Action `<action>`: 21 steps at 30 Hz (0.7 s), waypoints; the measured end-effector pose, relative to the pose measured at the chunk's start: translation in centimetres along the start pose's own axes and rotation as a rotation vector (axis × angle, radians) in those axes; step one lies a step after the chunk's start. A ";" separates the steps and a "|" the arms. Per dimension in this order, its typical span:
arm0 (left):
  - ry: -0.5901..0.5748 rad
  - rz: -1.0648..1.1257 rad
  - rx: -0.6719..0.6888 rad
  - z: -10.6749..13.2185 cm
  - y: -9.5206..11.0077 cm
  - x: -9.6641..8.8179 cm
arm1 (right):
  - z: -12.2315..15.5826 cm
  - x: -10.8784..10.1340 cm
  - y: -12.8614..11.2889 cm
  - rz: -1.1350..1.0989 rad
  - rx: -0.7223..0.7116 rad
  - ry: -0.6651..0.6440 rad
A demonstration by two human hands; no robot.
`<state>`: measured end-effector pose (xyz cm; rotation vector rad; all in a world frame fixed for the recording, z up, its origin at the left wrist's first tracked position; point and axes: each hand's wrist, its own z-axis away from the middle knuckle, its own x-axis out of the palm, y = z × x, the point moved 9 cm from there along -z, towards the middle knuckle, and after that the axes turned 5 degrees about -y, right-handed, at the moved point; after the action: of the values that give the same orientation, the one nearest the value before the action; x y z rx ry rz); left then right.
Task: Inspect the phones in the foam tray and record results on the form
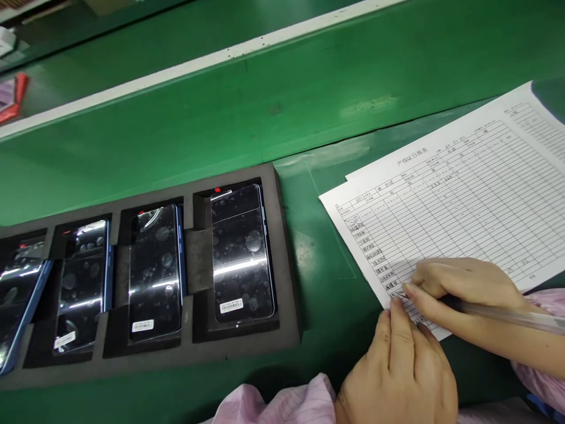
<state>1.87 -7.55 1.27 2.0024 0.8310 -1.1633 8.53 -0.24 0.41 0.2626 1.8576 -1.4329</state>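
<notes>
A printed form (441,218) with a ruled grid and handwritten entries down its left column lies slanted on the green bench. My right hand (463,294) is closed around a clear-barrelled pen (512,316), its writing end down at the form's lower left corner. The pen tip is hidden by my fingers. Beside it, my left hand (399,368) rests flat with fingers stretched out over the form's bottom edge, holding nothing.
To the left, a dark foam tray (289,282) holds several phones in separate slots, among them a phone (242,247) with a white label. A raised green ledge (273,106) runs behind. Another sheet (529,88) sits under the form.
</notes>
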 end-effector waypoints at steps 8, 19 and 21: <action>0.000 0.021 -0.037 0.3 -0.2 0.0 | -0.1 -0.1 -0.3 0.004 -0.045 -0.006; 0.010 0.012 -0.048 -0.1 -0.5 -0.1 | -0.2 -0.3 -0.2 0.008 -0.022 0.029; 0.008 0.008 -0.029 -0.1 -0.4 -0.2 | -0.2 -0.2 -0.3 0.012 -0.032 0.019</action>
<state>1.59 -7.27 1.39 1.9863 0.8389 -1.1332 8.44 -0.11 0.75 0.2721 1.8891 -1.3963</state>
